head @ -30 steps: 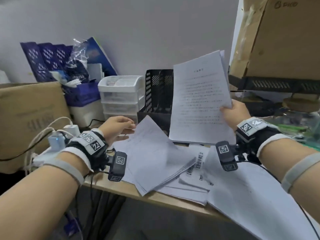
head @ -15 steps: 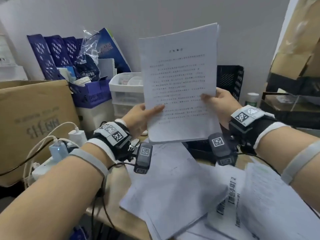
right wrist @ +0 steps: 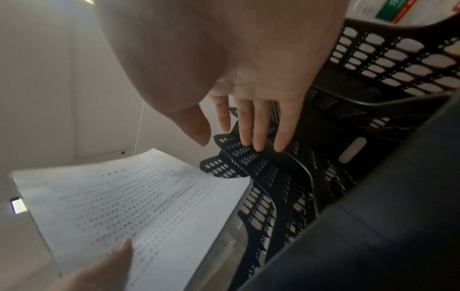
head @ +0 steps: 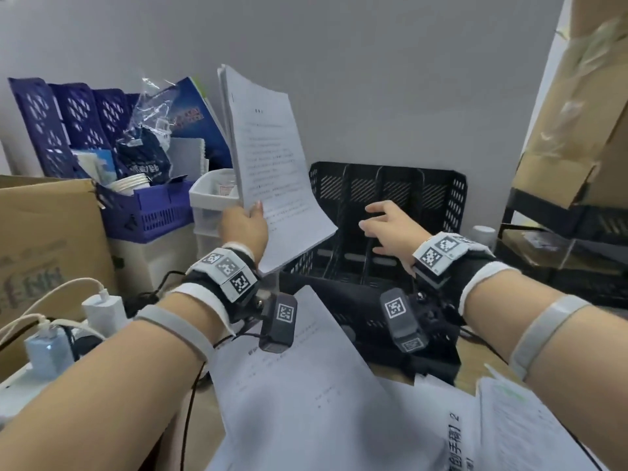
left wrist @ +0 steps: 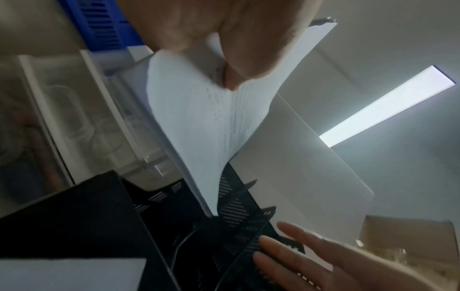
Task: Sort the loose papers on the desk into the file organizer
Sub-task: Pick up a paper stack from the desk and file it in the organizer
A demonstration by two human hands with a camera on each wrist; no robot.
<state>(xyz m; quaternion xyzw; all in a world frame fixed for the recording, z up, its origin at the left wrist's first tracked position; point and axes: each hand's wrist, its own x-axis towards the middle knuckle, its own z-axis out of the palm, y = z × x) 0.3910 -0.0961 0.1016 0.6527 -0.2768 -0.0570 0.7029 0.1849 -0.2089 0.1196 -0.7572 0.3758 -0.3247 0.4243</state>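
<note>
Loose paper [head: 452,433] on desk: large printed "2"; remaining print illegible.

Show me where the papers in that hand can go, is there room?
The black organizer has bare slots between its dividers, beside the right hand. The left hand holds the stack above its left end. The desk in front is crowded with loose papers.
</note>
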